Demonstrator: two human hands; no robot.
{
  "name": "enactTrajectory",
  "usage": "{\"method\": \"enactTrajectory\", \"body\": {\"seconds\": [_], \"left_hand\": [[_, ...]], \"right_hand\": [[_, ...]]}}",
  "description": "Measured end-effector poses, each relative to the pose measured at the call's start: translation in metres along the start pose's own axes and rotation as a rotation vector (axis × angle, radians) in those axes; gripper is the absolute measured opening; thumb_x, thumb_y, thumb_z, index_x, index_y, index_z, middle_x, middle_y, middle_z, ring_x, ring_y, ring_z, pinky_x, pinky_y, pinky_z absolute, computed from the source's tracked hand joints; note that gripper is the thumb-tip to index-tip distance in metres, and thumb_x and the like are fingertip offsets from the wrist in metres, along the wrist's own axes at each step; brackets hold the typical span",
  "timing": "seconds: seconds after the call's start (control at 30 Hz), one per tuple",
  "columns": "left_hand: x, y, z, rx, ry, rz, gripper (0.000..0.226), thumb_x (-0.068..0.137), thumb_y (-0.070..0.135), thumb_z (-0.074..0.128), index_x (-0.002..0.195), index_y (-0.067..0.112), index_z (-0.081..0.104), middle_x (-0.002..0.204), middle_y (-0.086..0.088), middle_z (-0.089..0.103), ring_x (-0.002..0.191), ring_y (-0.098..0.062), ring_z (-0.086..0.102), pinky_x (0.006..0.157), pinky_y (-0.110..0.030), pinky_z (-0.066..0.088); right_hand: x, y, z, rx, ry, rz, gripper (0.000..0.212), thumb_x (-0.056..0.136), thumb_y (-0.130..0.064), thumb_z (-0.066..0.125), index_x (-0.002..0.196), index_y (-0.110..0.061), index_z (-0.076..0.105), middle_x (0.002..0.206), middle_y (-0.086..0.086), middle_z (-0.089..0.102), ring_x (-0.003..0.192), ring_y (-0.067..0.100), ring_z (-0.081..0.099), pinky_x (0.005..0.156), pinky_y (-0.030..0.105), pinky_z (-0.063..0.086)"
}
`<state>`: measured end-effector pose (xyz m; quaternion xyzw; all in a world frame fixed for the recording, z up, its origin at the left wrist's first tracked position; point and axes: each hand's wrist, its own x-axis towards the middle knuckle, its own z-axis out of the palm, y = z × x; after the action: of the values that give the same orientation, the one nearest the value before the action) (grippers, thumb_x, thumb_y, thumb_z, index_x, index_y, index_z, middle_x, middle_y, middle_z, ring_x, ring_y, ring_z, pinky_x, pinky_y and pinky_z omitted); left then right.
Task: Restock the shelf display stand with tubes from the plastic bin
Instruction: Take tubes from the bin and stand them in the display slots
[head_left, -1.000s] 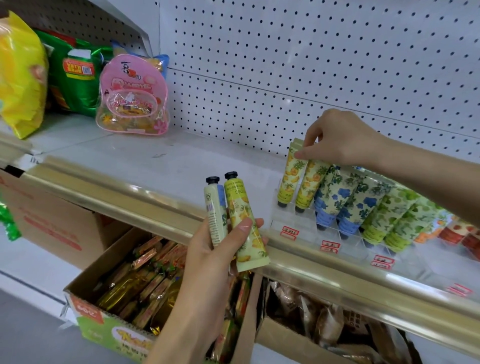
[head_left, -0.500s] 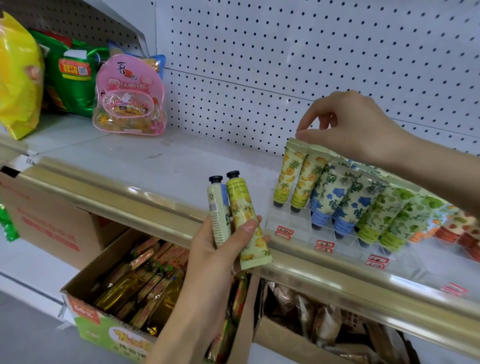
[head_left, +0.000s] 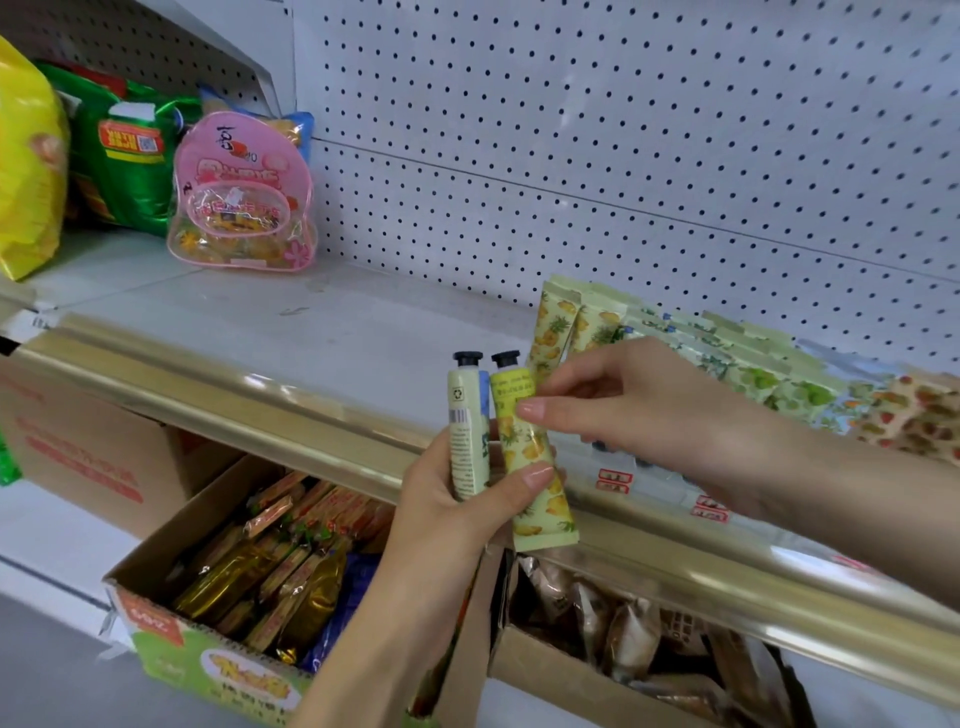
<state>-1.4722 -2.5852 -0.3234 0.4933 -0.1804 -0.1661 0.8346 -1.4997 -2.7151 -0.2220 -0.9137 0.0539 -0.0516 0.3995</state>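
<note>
Yellow tube (head_left: 524, 441), pale tube (head_left: 465, 441) in left hand (head_left: 447, 519) grip; right hand (head_left: 649, 415), off stand (head_left: 613, 478), pinches yellow tube

My left hand (head_left: 457, 514) holds two tubes upright, side by side, before the shelf (head_left: 311, 332) edge: left tube (head_left: 467, 441), right tube (head_left: 535, 483). My right hand (head_left: 634, 410), to their right, pinches the right tube near its top. Behind it, at the shelf's right, the display stand (head_left: 660, 493) holds a row of tubes (head_left: 753, 374). Snack bags (head_left: 124, 156) and a pouch (head_left: 244, 197) sit far left. Two cartons (head_left: 249, 571) stand below.
</note>
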Motion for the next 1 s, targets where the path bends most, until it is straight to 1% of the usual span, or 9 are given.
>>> {"method": "enactTrajectory", "body": {"seconds": [0.13, 0.27, 0.37, 0.4, 0.5, 0.6, 0.7, 0.83, 1.0], "left_hand": [[-0.001, -0.001, 0.006, -0.023, -0.035, 0.014, 0.033, 0.064, 0.016, 0.073, 0.098, 0.017, 0.071, 0.091, -0.013, 0.073, 0.082, -0.025, 0.071, 0.06, -0.029, 0.056], [-0.001, -0.001, 0.01, -0.001, -0.016, 0.025, 0.041, 0.068, 0.027, 0.078, 0.106, 0.016, 0.067, 0.087, -0.002, 0.074, 0.075, -0.012, 0.07, 0.066, -0.024, 0.054], [0.0, -0.004, 0.01, -0.005, 0.033, 0.025, 0.05, 0.065, 0.033, 0.078, 0.112, 0.02, 0.064, 0.094, -0.003, 0.072, 0.079, -0.012, 0.07, 0.081, -0.031, 0.053], [0.001, -0.004, 0.01, -0.025, 0.051, 0.025, 0.053, 0.063, 0.031, 0.075, 0.113, 0.022, 0.062, 0.094, -0.005, 0.071, 0.08, -0.014, 0.071, 0.081, -0.03, 0.054], [0.0, -0.003, 0.01, -0.045, 0.067, 0.002, 0.056, 0.064, 0.03, 0.069, 0.118, 0.026, 0.056, 0.077, -0.003, 0.064, 0.065, -0.013, 0.062, 0.066, -0.029, 0.051], [-0.001, -0.002, 0.009, -0.076, 0.052, -0.011, 0.033, 0.077, 0.023, 0.065, 0.107, 0.023, 0.051, 0.062, 0.001, 0.045, 0.05, -0.009, 0.039, 0.045, -0.021, 0.034], [0.0, -0.004, 0.004, -0.092, 0.061, -0.035, 0.025, 0.088, 0.006, 0.057, 0.108, 0.016, 0.045, 0.057, 0.004, 0.038, 0.045, -0.009, 0.028, 0.04, -0.021, 0.022], [-0.001, 0.0, 0.0, -0.15, 0.087, -0.039, 0.036, 0.076, 0.011, 0.061, 0.108, 0.021, 0.047, 0.058, 0.001, 0.038, 0.041, -0.01, 0.022, 0.04, -0.023, 0.016], [0.001, 0.001, -0.003, -0.154, 0.112, -0.034, 0.032, 0.072, 0.02, 0.061, 0.102, 0.021, 0.051, 0.063, -0.002, 0.044, 0.043, -0.009, 0.03, 0.037, -0.019, 0.023]], "right_hand": [[-0.009, 0.005, 0.002, 0.049, 0.021, 0.017, 0.018, 0.076, -0.034, 0.073, 0.072, -0.017, 0.072, 0.059, -0.011, 0.059, 0.056, -0.004, 0.051, 0.054, 0.011, 0.041], [-0.017, 0.0, -0.005, 0.052, 0.089, -0.021, 0.019, 0.083, -0.034, 0.065, 0.079, -0.016, 0.065, 0.055, -0.012, 0.048, 0.049, -0.003, 0.043, 0.045, 0.005, 0.032], [-0.015, -0.006, -0.017, 0.015, 0.126, -0.046, 0.025, 0.087, -0.038, 0.058, 0.088, -0.013, 0.059, 0.075, 0.014, 0.061, 0.065, 0.02, 0.056, 0.061, 0.021, 0.048], [-0.015, -0.009, -0.021, 0.036, 0.136, -0.031, 0.025, 0.088, -0.037, 0.056, 0.09, -0.013, 0.058, 0.083, 0.014, 0.067, 0.071, 0.024, 0.063, 0.068, 0.027, 0.054], [-0.017, -0.018, -0.034, 0.07, 0.147, -0.007, 0.02, 0.092, -0.034, 0.051, 0.086, -0.016, 0.056, 0.068, 0.002, 0.068, 0.061, 0.016, 0.064, 0.058, 0.025, 0.053], [-0.015, -0.023, -0.048, 0.116, 0.076, 0.067, 0.021, 0.093, -0.028, 0.052, 0.08, -0.013, 0.057, 0.063, 0.007, 0.063, 0.054, 0.024, 0.06, 0.048, 0.03, 0.051], [-0.007, -0.03, -0.059, 0.208, -0.056, 0.163, 0.009, 0.078, -0.015, 0.062, 0.078, -0.007, 0.062, 0.065, 0.011, 0.063, 0.05, 0.019, 0.056, 0.041, 0.027, 0.047], [-0.007, -0.04, -0.072, 0.189, -0.138, 0.132, 0.018, 0.077, -0.008, 0.063, 0.091, 0.001, 0.07, 0.077, 0.011, 0.071, 0.057, 0.011, 0.062, 0.049, 0.019, 0.053], [0.003, -0.049, -0.084, 0.016, 0.104, -0.03, 0.035, 0.059, -0.014, 0.076, 0.089, 0.001, 0.07, 0.077, 0.012, 0.074, 0.067, 0.017, 0.072, 0.062, 0.016, 0.057]]}}
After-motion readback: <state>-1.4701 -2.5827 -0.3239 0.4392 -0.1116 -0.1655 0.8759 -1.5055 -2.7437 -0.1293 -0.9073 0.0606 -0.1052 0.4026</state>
